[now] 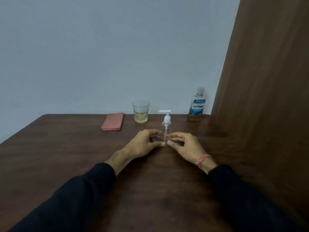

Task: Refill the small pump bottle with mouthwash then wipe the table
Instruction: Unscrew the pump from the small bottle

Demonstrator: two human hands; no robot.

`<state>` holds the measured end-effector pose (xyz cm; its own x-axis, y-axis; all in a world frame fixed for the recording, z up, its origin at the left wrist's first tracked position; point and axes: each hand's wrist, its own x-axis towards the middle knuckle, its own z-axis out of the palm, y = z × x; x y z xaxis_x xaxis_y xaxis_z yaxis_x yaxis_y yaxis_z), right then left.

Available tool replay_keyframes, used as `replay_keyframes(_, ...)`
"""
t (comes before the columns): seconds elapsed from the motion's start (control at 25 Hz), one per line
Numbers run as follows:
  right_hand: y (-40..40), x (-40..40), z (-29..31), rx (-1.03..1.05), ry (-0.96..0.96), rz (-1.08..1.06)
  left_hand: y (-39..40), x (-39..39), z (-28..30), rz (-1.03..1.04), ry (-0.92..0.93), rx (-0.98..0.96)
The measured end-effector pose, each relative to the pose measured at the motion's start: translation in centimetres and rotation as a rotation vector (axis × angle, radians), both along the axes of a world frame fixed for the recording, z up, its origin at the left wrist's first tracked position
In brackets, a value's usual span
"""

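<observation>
A small clear pump bottle [166, 129] with a white pump head stands upright in the middle of the dark wooden table [66, 164]. My left hand [143, 144] and my right hand [185, 144] curl round its base from either side, thumbs and fingertips touching it. The mouthwash bottle [197, 106], capped, with a blue label and a little amber liquid, stands at the back right. A folded pink cloth [112, 123] lies at the back, left of centre.
A clear drinking glass [141, 113] with some yellowish liquid stands between the cloth and the pump bottle, near the wall. A brown wooden panel [267, 81] rises along the table's right side. A pale wall lies behind.
</observation>
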<state>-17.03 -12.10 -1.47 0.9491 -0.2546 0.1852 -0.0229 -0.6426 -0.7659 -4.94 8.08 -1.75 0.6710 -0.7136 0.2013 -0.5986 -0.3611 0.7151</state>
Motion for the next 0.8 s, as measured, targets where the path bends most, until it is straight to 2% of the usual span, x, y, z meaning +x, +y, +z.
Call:
replay_keyframes(0.24, 3.9, -3.5, 1.4, 0.126, 0.069, 0.228, 6.7, -4.9, 0.2, 0.045, 0.075, -0.032)
replay_keyframes(0.36, 5.5, -3.7, 1.3, 0.279, -0.090, 0.321, 8.0, -6.3, -0.2, 0.035, 0.063, -0.027)
replay_keyframes(0.52, 7.3, -3.6, -0.1, 0.344, -0.330, 0.282, 8.0, -6.5, 0.2, -0.031, 0.045, 0.008)
replay_keyframes(0.68, 7.4, -3.7, -0.1, 0.344, -0.338, 0.269, 8.1, -6.7, 0.0, -0.059, 0.086, -0.013)
replay_keyframes(0.8, 7.2, -3.9, 0.0, 0.340, -0.342, 0.266, 8.0, -7.1, -0.3, -0.071, 0.110, -0.151)
